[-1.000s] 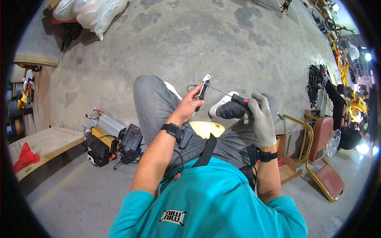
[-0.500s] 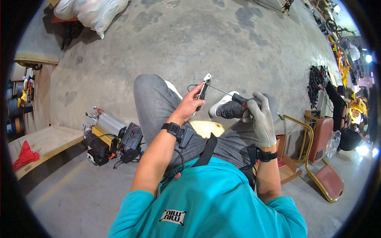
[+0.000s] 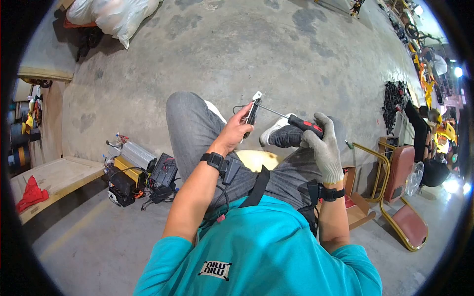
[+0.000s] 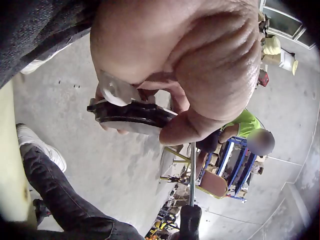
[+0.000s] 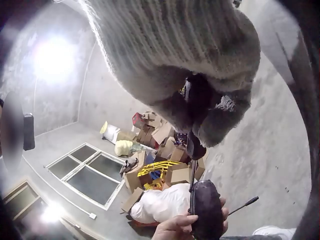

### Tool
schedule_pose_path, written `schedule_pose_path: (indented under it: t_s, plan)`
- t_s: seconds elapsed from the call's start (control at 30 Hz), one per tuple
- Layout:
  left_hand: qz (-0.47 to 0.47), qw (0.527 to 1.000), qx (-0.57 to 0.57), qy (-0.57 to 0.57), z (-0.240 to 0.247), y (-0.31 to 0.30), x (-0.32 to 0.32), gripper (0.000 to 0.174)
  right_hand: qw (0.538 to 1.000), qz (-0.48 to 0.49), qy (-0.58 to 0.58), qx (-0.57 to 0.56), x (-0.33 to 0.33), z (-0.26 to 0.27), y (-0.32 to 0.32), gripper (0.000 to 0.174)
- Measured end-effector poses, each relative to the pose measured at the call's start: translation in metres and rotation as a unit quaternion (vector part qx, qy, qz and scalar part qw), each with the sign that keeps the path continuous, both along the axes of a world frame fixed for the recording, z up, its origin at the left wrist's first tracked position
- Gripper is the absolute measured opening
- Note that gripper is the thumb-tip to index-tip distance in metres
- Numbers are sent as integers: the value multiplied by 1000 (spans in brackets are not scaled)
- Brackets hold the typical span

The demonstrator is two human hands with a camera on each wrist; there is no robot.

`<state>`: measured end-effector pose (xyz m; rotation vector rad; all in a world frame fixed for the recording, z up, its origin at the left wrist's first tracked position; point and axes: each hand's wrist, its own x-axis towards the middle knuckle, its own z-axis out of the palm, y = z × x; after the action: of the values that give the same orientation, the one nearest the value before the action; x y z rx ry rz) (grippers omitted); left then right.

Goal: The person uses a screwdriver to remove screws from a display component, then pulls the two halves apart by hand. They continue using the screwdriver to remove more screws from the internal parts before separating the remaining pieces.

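Note:
My bare left hand [image 3: 233, 134] grips a narrow black part with pale edges [image 3: 252, 117] and a light metal tab with a hole at its far end. In the left wrist view that part [image 4: 135, 116] is curved, with thumb and fingers along it. My right hand [image 3: 326, 154], in a pale knit glove, pinches the black-and-red handle of a screwdriver [image 3: 306, 126] between thumb and fingers. The screwdriver's thin shaft runs left, its tip at the part and hidden there. In the right wrist view the glove [image 5: 200, 90] covers most of the handle.
A pale yellow seat [image 3: 257, 160] shows between the legs. To the left are boxed electronics with wires [image 3: 140, 167] and a low wooden platform [image 3: 64, 172]. On the right, a cardboard box [image 3: 359, 213] sits near a tipped red chair [image 3: 399, 172]. White sacks [image 3: 111, 19] lie at far left.
The right hand's fingers have shifted and spread round the screwdriver handle, which shows more now, with its red marks turned. The left hand and the part have stayed nearly still.

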<state>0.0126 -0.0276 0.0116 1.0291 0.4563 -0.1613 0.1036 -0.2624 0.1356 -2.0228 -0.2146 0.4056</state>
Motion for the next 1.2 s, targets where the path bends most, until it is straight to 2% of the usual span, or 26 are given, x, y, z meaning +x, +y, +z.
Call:
schedule_pose_path:
  t_s: [0.07, 0.1, 0.17, 0.27, 0.3, 0.37, 0.47, 0.67, 0.8, 0.87, 0.93, 0.97, 1.0, 1.1, 1.2]
  plan:
    - [2, 1000, -1, 2, 1, 0, 1, 80, 997, -26, 75, 11, 1, 9, 3, 53]
    - [2, 1000, -1, 2, 1, 0, 1, 80, 997, -27, 75, 11, 2, 13, 3, 53]
    - [3, 1000, -1, 1, 1, 0, 1, 80, 977, -49, 207, 21, 7, 19, 2, 53]
    - [3, 1000, 1, -1, 3, 0, -1, 79, 973, -63, 219, 45, 7, 11, 0, 51]
    - [-4, 1000, 9, -4, 3, 1, 0, 79, 973, -63, 219, 44, 5, 7, -1, 51]
    - [-13, 1000, 17, -8, 1, 1, 0, 80, 997, -23, 77, 13, 2, 0, -3, 48]
    - [-18, 1000, 15, -1, 0, 1, 0, 80, 998, -9, 56, 8, 2, 6, 1, 46]
    - [-11, 1000, 10, -10, -1, 1, -1, 79, 983, -42, 172, 41, 5, 14, 4, 39]
    - [-11, 1000, 17, -10, -3, 3, 0, 78, 987, -28, 146, 66, 5, 9, 3, 36]
    - [-8, 1000, 22, -11, -5, 3, -1, 76, 987, -20, 154, 28, 10, 17, 5, 36]
    - [63, 996, -20, 68, -3, 2, 0, 69, 988, -31, 149, 25, 19, 21, 5, 35]
    - [85, 994, -10, 72, -5, 4, 0, 58, 989, -40, 141, 22, 26, 22, 4, 35]
    - [82, 994, -10, 73, -7, 5, -1, 58, 989, -43, 142, 23, 34, 22, 4, 35]
    - [144, 978, 26, 150, -10, 6, -2, 46, 993, 16, 119, -21, 61, 17, 12, 38]
    - [153, 971, 39, 178, -9, 9, -3, 44, 988, 50, 123, -77, 87, 4, 40, 41]
